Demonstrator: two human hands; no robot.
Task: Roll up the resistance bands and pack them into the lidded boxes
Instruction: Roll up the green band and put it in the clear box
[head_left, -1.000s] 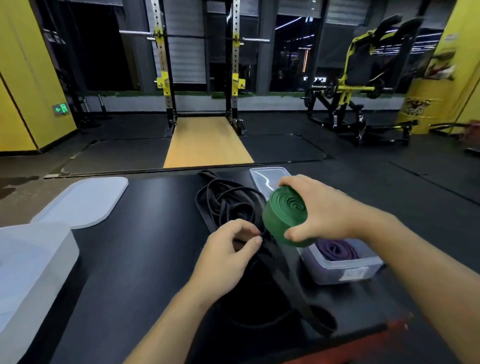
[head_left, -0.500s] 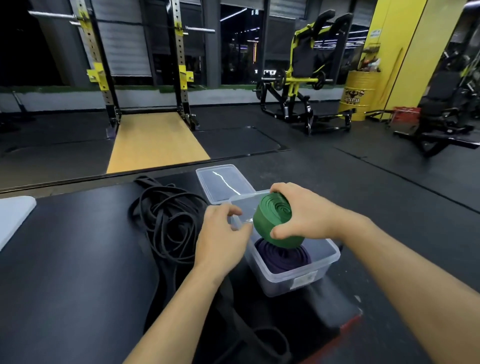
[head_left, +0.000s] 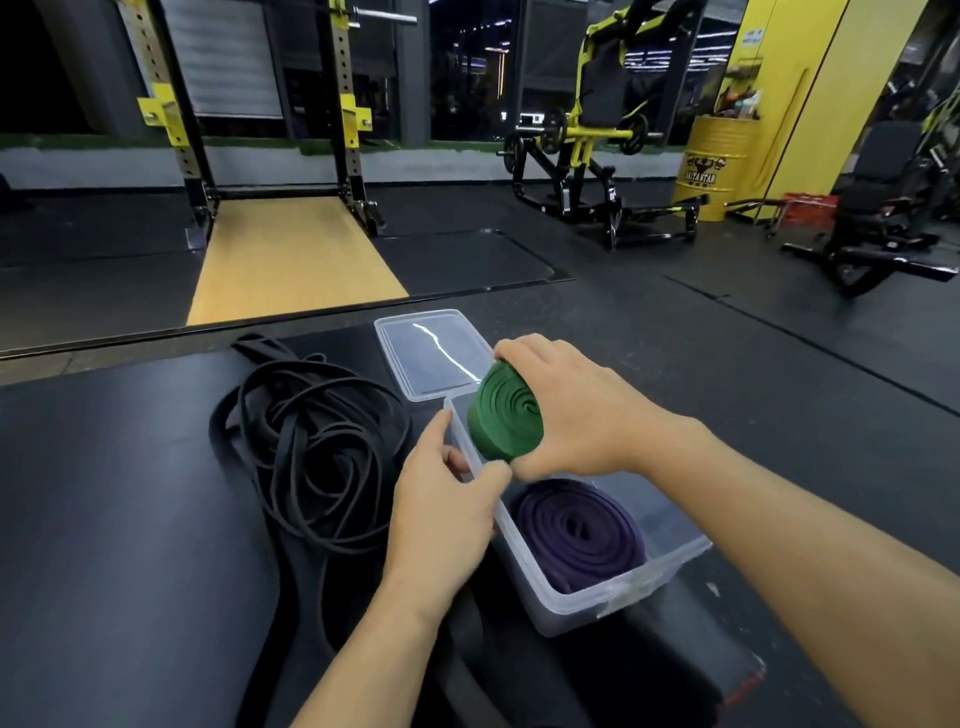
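Over a clear plastic box (head_left: 597, 616), right hand (head_left: 576, 410) grips coiled green band (head_left: 506, 422), left hand (head_left: 441, 512) pinches its rim.

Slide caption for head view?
Head view: right hand holds rolled green band over clear box holding purple roll; left hand grips its rim.

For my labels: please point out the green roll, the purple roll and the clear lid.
green roll (head_left: 511, 415), head view, spiral end face.
purple roll (head_left: 608, 551), head view, coiled top.
clear lid (head_left: 431, 353), head view, flat middle.
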